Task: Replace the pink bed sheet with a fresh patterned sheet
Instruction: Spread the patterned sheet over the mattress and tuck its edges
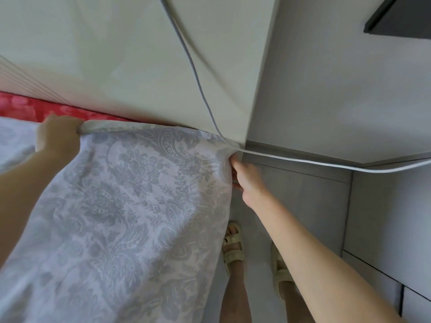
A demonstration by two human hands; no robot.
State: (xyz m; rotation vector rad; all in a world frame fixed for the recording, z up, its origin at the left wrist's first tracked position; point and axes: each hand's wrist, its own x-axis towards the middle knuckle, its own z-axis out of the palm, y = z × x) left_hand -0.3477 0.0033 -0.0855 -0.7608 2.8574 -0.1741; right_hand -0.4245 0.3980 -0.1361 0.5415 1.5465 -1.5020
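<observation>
The left hand [58, 134] grips the top edge of the patterned sheet [130, 206]. Its fingers curl over a rolled bit of the cloth. The right hand [247, 180] holds the sheet's corner at the side, with its fingertips tucked into the folds. The sheet is white with grey flowers and swirls. A strip of pink sheet [46, 107] peeks out above it, next to the wall [116, 54]. A white cable [196, 73] runs down the wall. Two feet in pale sandals [233, 250] stand just beside the hanging sheet.
</observation>
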